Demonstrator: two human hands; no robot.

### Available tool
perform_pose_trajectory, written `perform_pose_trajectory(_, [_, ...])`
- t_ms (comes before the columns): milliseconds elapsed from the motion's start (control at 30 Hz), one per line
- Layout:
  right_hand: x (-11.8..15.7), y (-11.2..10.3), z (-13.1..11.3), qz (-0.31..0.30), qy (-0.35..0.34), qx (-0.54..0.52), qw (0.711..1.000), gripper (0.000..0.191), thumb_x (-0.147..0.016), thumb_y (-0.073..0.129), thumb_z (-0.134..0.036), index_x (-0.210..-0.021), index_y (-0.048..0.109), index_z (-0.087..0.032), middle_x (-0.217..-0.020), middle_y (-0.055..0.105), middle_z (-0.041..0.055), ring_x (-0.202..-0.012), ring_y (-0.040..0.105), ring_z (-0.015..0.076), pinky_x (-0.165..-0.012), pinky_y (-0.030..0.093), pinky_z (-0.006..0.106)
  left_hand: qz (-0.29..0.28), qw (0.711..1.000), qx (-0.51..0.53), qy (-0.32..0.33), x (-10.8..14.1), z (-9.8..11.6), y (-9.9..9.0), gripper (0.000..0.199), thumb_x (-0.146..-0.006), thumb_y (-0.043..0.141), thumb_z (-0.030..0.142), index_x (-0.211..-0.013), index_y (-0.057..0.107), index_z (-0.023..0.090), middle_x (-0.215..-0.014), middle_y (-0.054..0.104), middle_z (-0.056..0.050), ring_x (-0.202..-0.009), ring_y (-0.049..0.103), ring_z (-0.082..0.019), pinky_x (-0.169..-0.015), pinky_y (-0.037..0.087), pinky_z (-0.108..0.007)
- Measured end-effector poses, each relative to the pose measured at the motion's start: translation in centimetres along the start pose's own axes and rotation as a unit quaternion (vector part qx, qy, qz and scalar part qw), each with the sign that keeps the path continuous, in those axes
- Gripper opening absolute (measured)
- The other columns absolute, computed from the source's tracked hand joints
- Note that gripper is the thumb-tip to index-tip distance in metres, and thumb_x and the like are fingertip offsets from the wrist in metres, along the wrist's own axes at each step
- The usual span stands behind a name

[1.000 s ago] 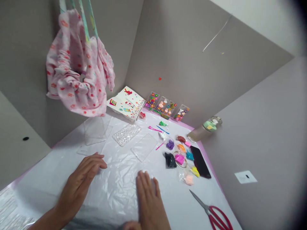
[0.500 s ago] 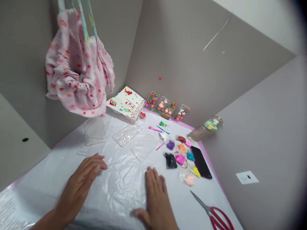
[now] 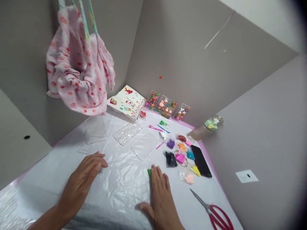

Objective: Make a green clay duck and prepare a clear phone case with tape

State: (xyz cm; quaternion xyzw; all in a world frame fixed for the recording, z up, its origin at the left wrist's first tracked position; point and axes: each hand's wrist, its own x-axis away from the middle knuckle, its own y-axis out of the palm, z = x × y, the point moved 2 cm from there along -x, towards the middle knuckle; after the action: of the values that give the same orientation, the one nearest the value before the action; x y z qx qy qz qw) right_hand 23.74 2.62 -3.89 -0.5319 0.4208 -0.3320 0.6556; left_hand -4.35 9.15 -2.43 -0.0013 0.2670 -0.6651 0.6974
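Note:
My right hand point(image 3: 163, 201) lies flat on the plastic-covered table point(image 3: 120, 179), its fingers stretched forward and the thumb apart. A bit of green material point(image 3: 149, 173) shows at the left edge of its fingertips; the rest is hidden under the hand. Nothing shows in my left hand point(image 3: 82, 180), which rests on its side with loosely bent, parted fingers. Beyond the hands are a clear phone case point(image 3: 144, 146), a patterned clear case point(image 3: 127, 133) and more clear cases point(image 3: 94, 131). Small bags of coloured clay, among them black point(image 3: 170, 159) and magenta point(image 3: 179, 158), lie to the right.
Red-handled scissors point(image 3: 211, 210) lie at the right front, with a dark phone point(image 3: 201, 161) behind them. Decorated cases point(image 3: 164, 105) and a drawn-on sheet point(image 3: 128, 102) lean at the back. Pink cloth point(image 3: 79, 70) hangs at upper left.
My right hand has slid slightly right, and a green edge now shows beside its fingertips. My left hand has hardly moved.

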Motion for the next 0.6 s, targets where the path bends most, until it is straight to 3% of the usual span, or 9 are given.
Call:
perform_pose_trajectory(133, [0.2,0.5,-0.1,0.013,-0.071,-0.013,0.997,0.102,-0.095,0.046,-0.066,-0.162,-0.008,-0.010,-0.157,0.045,0.0206,-0.144,0.045,0.0369,-0.108,0.047,0.055,0.004,1.000,-0.003,-0.007,0.1,-0.2,0.1,0.023,-0.100,0.050,0.041,-0.096,0.069,0.029,-0.107,0.072,-0.001,-0.125,0.060,-0.025,-0.112,0.046,-0.040])
perform_pose_trajectory(233, [0.1,0.7,0.4,0.009,-0.010,0.003,1.000,0.115,-0.089,0.049,-0.074,-0.161,-0.010,-0.005,-0.158,0.040,0.0258,-0.147,0.038,0.0419,-0.109,0.044,0.062,0.004,1.000,0.000,-0.008,0.2,-0.3,0.1,0.021,-0.100,0.050,0.040,-0.096,0.068,0.030,-0.107,0.072,0.000,-0.125,0.059,-0.024,-0.112,0.045,-0.039])
perform_pose_trajectory(300, [0.0,1.0,0.3,0.007,-0.010,0.003,1.000,0.117,-0.089,0.050,-0.074,-0.160,-0.010,-0.003,-0.157,0.041,0.0264,-0.148,0.037,0.0415,-0.109,0.044,0.061,0.002,1.000,0.001,-0.002,0.2,-0.3,0.2,0.020,-0.100,0.050,0.039,-0.097,0.068,0.031,-0.106,0.072,0.001,-0.125,0.060,-0.023,-0.112,0.045,-0.037])
perform_pose_trajectory(400, [0.0,1.3,-0.3,0.020,-0.089,0.008,0.996,0.092,-0.101,0.047,-0.050,-0.161,-0.010,-0.009,-0.154,0.050,0.0181,-0.145,0.045,0.0320,-0.107,0.050,0.050,0.005,1.000,-0.003,0.000,0.2,-0.3,0.2,0.019,-0.100,0.051,0.039,-0.097,0.068,0.031,-0.108,0.072,0.002,-0.123,0.060,-0.023,-0.113,0.044,-0.037])
perform_pose_trajectory(433, [0.0,1.2,-0.2,0.022,-0.089,0.013,0.996,0.091,-0.101,0.047,-0.050,-0.161,-0.007,-0.009,-0.155,0.049,0.0180,-0.145,0.045,0.0326,-0.106,0.051,0.051,0.006,1.000,-0.004,-0.002,0.1,-0.3,0.2,0.020,-0.100,0.051,0.040,-0.097,0.068,0.031,-0.107,0.072,0.001,-0.123,0.061,-0.023,-0.112,0.045,-0.038])
perform_pose_trajectory(533, [-0.1,0.8,0.6,0.013,-0.015,0.023,1.000,0.112,-0.092,0.044,-0.074,-0.161,-0.005,-0.001,-0.158,0.040,0.0265,-0.147,0.039,0.0420,-0.108,0.046,0.061,0.002,1.000,-0.008,-0.008,0.1,-0.3,0.1,0.021,-0.100,0.050,0.041,-0.095,0.068,0.030,-0.107,0.071,0.001,-0.124,0.060,-0.025,-0.111,0.046,-0.040])
perform_pose_trajectory(600, [-0.1,0.4,0.7,0.021,-0.030,0.010,0.999,0.118,-0.086,0.037,-0.084,-0.161,-0.004,-0.001,-0.156,0.042,0.0263,-0.146,0.041,0.0420,-0.107,0.047,0.060,-0.003,1.000,-0.010,-0.011,0.1,-0.3,0.1,0.021,-0.100,0.050,0.041,-0.096,0.068,0.031,-0.108,0.071,0.001,-0.125,0.060,-0.025,-0.110,0.046,-0.040])
